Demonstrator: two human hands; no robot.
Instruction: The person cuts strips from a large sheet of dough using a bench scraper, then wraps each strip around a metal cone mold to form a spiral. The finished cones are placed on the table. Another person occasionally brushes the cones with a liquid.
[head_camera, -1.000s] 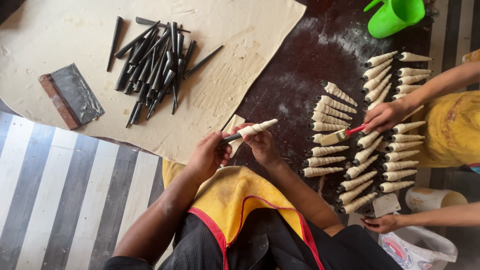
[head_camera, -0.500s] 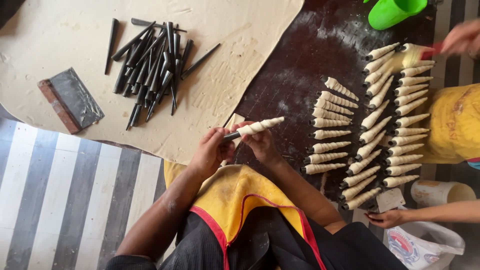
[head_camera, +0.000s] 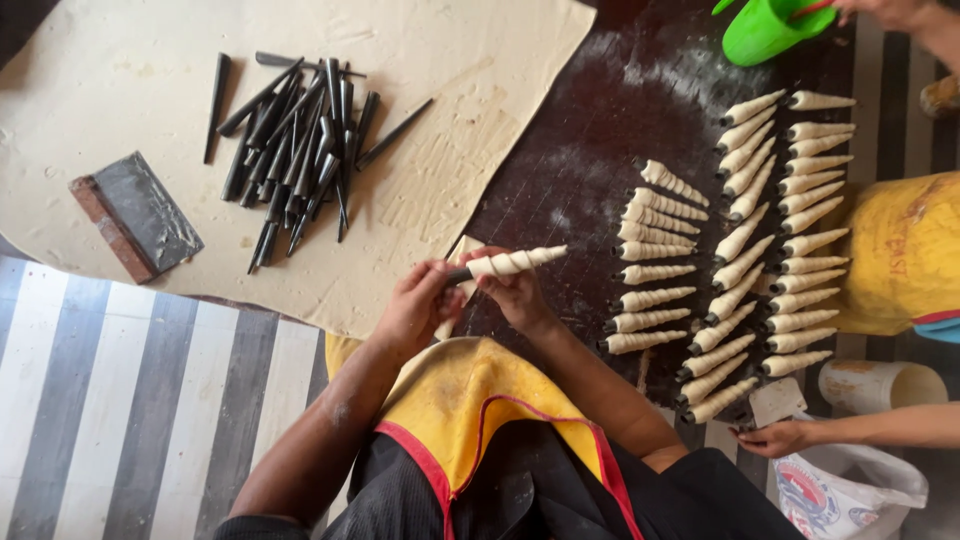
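Note:
My left hand (head_camera: 418, 305) and my right hand (head_camera: 514, 298) together hold a dough-wrapped cone (head_camera: 512, 262), a dark metal cone mould wound with a pale dough strip. Its wide end points right over the dark table. A loose end of the dough strip (head_camera: 452, 305) hangs between my hands. A pile of bare dark cone moulds (head_camera: 295, 152) lies on the rolled dough sheet (head_camera: 140, 80) at the upper left. Rows of finished wrapped cones (head_camera: 745, 250) lie on the dark floured table (head_camera: 600, 130) to the right.
A dough scraper (head_camera: 135, 215) rests on the sheet's left side. Another person in yellow (head_camera: 905, 250) stands at the right; one hand (head_camera: 778, 438) is near the lower cones, the other (head_camera: 885, 10) reaches into a green cup (head_camera: 765, 30). A white tub (head_camera: 880, 385) and bag (head_camera: 850, 490) sit lower right.
The other person's hand has lifted off the rows of cones and moved up to the green cup. I have turned the wrapped cone slightly in my hands, which stay in place.

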